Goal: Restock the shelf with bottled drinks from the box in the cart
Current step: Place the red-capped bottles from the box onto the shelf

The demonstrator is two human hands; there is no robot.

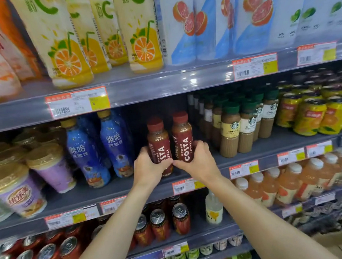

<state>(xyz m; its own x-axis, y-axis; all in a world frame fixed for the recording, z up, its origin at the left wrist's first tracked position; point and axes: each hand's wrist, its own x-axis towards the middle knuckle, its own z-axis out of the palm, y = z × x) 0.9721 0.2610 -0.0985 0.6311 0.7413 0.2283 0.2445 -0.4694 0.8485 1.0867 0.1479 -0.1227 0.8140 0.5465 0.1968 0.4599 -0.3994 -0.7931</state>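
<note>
Left hand (148,168) and right hand (197,160) each grip a brown red-capped plastic Costa coffee bottle (159,138) (182,136), upright near the grey metal shelf (109,191) edge, in a gap between blue coffee bottles (116,142) and green-capped Starbucks bottles (230,130).

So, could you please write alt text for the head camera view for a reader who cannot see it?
A person's left hand and right hand each grip a brown Costa coffee bottle, left bottle and right bottle, upright and side by side at a grey store shelf, between blue coffee bottles and Starbucks bottles.
</note>
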